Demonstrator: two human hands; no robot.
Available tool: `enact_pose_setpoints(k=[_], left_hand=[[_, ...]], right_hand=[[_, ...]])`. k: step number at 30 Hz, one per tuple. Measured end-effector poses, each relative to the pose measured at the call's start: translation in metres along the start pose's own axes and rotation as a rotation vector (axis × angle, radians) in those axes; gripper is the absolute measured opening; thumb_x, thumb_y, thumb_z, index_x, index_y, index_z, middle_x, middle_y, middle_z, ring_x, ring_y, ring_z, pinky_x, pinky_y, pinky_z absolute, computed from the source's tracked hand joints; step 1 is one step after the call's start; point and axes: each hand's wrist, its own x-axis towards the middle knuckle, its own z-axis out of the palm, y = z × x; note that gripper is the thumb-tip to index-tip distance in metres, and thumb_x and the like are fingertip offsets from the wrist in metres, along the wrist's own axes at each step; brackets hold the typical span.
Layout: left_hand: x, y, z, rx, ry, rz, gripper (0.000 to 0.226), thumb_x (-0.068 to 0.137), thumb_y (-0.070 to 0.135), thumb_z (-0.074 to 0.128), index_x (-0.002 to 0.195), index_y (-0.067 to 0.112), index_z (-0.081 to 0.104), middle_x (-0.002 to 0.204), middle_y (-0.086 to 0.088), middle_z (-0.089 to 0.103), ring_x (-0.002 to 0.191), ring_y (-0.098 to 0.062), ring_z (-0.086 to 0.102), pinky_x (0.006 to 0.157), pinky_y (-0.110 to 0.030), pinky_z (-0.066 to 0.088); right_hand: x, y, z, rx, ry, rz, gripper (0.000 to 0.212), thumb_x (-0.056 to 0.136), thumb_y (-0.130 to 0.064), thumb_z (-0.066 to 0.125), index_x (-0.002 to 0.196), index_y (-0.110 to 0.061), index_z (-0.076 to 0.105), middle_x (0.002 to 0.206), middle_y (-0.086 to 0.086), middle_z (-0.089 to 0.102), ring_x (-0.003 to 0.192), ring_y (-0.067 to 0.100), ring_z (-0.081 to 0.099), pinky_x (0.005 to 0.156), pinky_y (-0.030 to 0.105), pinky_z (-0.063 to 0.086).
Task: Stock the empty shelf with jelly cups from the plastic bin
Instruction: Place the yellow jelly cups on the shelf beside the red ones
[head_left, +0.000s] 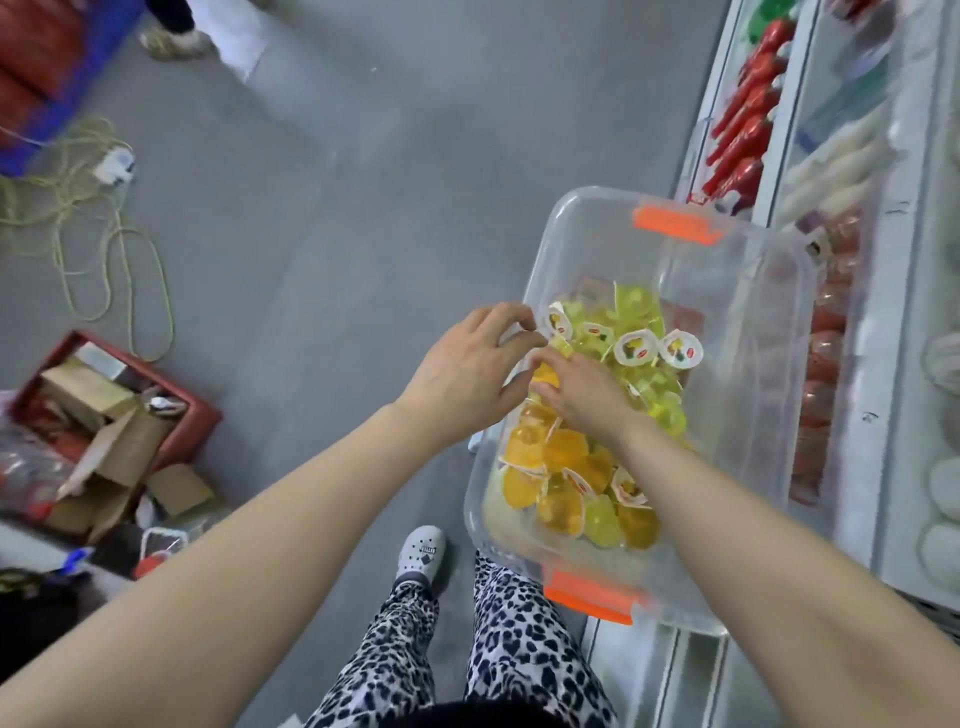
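Head view. Leopard-print trousers and a white clog are noted nearest. Clear plastic bin is seen just beside the white shelf; orange and yellow-green jelly cups are heaped inside it. Right hand is laid over the cups, fingertips on an orange one; its grasp cannot be told. Left hand is curled at the bin's left rim; whether anything is held cannot be told. Red bottles are ranged on the shelf. Farther left, a red crate of cardboard and a coiled cord are seen.
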Motion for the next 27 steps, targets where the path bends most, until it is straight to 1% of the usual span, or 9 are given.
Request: enact_pose_setpoints(k=[5, 8, 9, 13, 16, 18, 21, 23, 27], left_hand=[[0.006, 0.000, 0.001, 0.089, 0.018, 0.090, 0.033, 0.084, 0.023, 0.050, 0.110, 0.013, 0.069, 0.113, -0.008, 0.059, 0.113, -0.034, 0.053, 0.099, -0.043, 0.044], [0.019, 0.015, 0.004, 0.171, -0.005, 0.243, 0.028, 0.081, 0.012, 0.051, 0.102, 0.013, 0.071, 0.105, -0.007, 0.064, 0.115, -0.036, 0.053, 0.101, -0.042, 0.044], [0.023, 0.024, 0.007, 0.217, -0.081, 0.301, 0.026, 0.080, 0.010, 0.057, 0.102, 0.016, 0.071, 0.104, -0.005, 0.065, 0.112, -0.033, 0.055, 0.100, -0.039, 0.044], [0.027, 0.057, 0.032, 0.407, -0.719, 0.342, 0.031, 0.091, 0.010, 0.057, 0.118, 0.022, 0.062, 0.118, 0.000, 0.060, 0.116, -0.026, 0.052, 0.098, -0.037, 0.046], [0.026, 0.065, 0.046, 0.529, -0.951, 0.284, 0.031, 0.090, 0.007, 0.058, 0.117, 0.020, 0.063, 0.118, -0.001, 0.060, 0.112, -0.028, 0.058, 0.082, -0.036, 0.050], [0.026, 0.066, 0.049, 0.547, -0.989, 0.275, 0.035, 0.092, 0.008, 0.057, 0.125, 0.020, 0.060, 0.125, -0.001, 0.055, 0.115, -0.028, 0.056, 0.078, -0.037, 0.048], [0.025, 0.067, 0.050, 0.580, -0.990, 0.288, 0.039, 0.094, 0.012, 0.057, 0.132, 0.022, 0.056, 0.137, -0.001, 0.045, 0.121, -0.029, 0.048, 0.084, -0.036, 0.047], [0.024, 0.067, 0.051, 0.608, -0.975, 0.287, 0.038, 0.094, 0.014, 0.059, 0.132, 0.021, 0.057, 0.141, -0.004, 0.039, 0.123, -0.030, 0.045, 0.089, -0.037, 0.050], [0.023, 0.065, 0.051, 0.660, -0.946, 0.305, 0.037, 0.094, 0.015, 0.059, 0.131, 0.019, 0.057, 0.137, -0.007, 0.041, 0.123, -0.031, 0.046, 0.095, -0.040, 0.049]], right_hand=[[-0.025, 0.016, -0.027, 0.216, 0.121, 0.154, 0.024, 0.096, -0.030, 0.047, 0.120, -0.037, 0.048, 0.116, 0.010, 0.042, 0.081, 0.031, 0.058, 0.085, 0.037, 0.047], [-0.051, 0.025, -0.042, 0.248, 0.240, 0.233, 0.045, 0.091, -0.026, 0.049, 0.132, -0.044, 0.045, 0.117, 0.008, 0.040, 0.096, 0.030, 0.054, 0.092, 0.035, 0.042], [-0.061, 0.027, -0.045, 0.258, 0.255, 0.267, 0.048, 0.090, -0.029, 0.049, 0.135, -0.047, 0.042, 0.117, 0.008, 0.041, 0.101, 0.030, 0.052, 0.094, 0.036, 0.042], [-0.092, 0.034, -0.042, 0.245, 0.222, 0.328, 0.050, 0.090, -0.045, 0.047, 0.139, -0.047, 0.036, 0.135, 0.009, 0.044, 0.120, 0.028, 0.048, 0.103, 0.037, 0.037], [-0.110, 0.034, -0.036, 0.271, 0.165, 0.342, 0.043, 0.094, -0.039, 0.048, 0.135, -0.047, 0.038, 0.126, 0.004, 0.039, 0.097, 0.023, 0.058, 0.090, 0.033, 0.047], [-0.116, 0.034, -0.030, 0.277, 0.187, 0.341, 0.041, 0.094, -0.034, 0.048, 0.132, -0.048, 0.041, 0.121, 0.002, 0.036, 0.090, 0.018, 0.058, 0.085, 0.035, 0.052], [-0.121, 0.033, -0.025, 0.276, 0.243, 0.364, 0.042, 0.092, -0.026, 0.048, 0.130, -0.043, 0.051, 0.126, 0.003, 0.036, 0.110, 0.021, 0.049, 0.095, 0.034, 0.046], [-0.126, 0.030, -0.023, 0.274, 0.274, 0.399, 0.041, 0.091, -0.026, 0.046, 0.128, -0.042, 0.051, 0.128, 0.005, 0.038, 0.114, 0.024, 0.044, 0.097, 0.037, 0.043], [-0.143, 0.016, -0.030, 0.264, 0.381, 0.421, 0.045, 0.086, -0.033, 0.053, 0.128, -0.034, 0.038, 0.107, 0.003, 0.051, 0.095, 0.021, 0.054, 0.083, 0.038, 0.049]])
